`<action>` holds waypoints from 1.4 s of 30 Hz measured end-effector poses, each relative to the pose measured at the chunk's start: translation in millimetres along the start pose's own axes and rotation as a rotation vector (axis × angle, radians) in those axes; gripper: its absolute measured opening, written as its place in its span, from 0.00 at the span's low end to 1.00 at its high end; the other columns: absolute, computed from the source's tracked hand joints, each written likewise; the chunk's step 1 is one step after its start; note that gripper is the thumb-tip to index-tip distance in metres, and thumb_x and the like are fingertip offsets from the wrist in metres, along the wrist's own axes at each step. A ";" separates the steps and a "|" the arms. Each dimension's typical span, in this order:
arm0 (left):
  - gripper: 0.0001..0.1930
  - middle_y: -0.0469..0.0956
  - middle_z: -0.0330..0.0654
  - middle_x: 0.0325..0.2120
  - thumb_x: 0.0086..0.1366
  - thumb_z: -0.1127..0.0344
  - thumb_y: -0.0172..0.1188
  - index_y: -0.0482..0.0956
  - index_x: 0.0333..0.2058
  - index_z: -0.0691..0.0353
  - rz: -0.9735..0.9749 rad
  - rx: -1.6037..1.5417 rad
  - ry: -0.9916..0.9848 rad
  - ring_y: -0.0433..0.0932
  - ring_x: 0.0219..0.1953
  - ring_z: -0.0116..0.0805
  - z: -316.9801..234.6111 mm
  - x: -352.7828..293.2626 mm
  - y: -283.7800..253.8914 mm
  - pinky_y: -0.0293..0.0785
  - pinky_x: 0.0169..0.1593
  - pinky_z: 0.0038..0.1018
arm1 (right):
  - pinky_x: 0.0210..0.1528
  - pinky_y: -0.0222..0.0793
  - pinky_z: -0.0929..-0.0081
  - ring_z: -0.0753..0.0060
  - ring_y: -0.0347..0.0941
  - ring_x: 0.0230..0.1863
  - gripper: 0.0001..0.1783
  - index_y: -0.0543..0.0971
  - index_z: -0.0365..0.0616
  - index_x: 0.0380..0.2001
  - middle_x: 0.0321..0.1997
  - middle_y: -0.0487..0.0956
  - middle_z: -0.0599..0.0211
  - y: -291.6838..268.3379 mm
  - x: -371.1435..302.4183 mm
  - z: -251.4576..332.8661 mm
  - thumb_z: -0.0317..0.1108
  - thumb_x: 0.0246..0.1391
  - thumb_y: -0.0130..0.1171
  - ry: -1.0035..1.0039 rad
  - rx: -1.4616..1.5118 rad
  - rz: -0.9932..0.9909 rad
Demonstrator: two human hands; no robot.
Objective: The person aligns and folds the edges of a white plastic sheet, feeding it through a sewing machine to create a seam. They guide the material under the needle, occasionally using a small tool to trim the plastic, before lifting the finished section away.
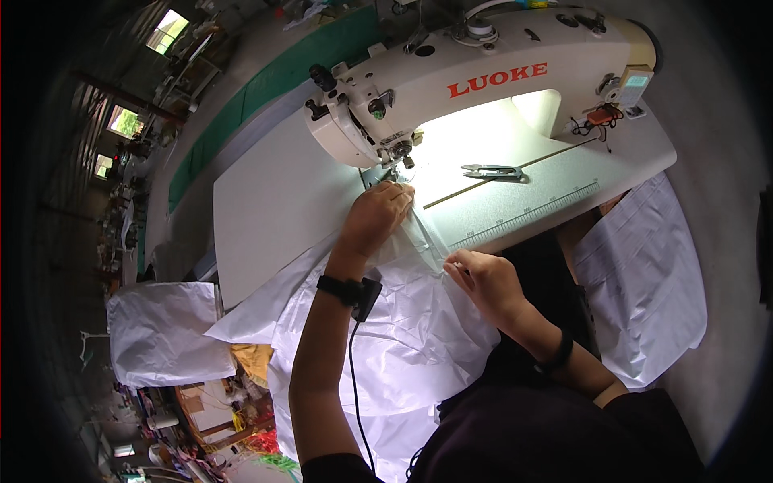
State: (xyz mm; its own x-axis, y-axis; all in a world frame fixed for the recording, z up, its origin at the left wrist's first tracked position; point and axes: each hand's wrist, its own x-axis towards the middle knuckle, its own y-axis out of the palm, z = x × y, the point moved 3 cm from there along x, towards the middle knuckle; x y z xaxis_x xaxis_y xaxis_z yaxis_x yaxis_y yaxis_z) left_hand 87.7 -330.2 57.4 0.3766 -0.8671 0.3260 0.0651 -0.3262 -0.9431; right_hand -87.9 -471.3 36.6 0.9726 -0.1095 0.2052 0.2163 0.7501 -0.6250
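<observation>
From the head view, the left hand presses flat, with fingers curled, on the white fabric just in front of the needle of the sewing machine. The right hand pinches the fabric edge closed between thumb and fingers, near the front of the tabletop. The left fingertips are very near the needle, so I think they can be hit if the fabric feeds fast. Loose folds may get caught under the seam. The snips lie apart, behind
</observation>
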 end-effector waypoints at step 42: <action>0.23 0.72 0.48 0.55 0.60 0.57 0.62 0.77 0.53 0.56 -0.032 0.021 -0.601 0.69 0.59 0.46 -30.7 -26.8 22.5 0.64 0.62 0.45 | 0.24 0.74 0.67 0.62 0.81 0.23 0.23 0.73 0.34 0.55 0.23 0.82 0.64 43.3 58.0 12.0 0.29 0.55 0.51 -0.120 -0.609 0.199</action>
State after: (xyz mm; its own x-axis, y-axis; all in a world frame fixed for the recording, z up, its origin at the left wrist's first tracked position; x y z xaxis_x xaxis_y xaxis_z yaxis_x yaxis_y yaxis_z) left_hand 50.7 -325.9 29.5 0.8302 -0.4904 0.2651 0.1006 -0.3359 -0.9365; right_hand -23.1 -437.3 30.4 0.9904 0.0929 0.1022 0.0772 0.2411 -0.9674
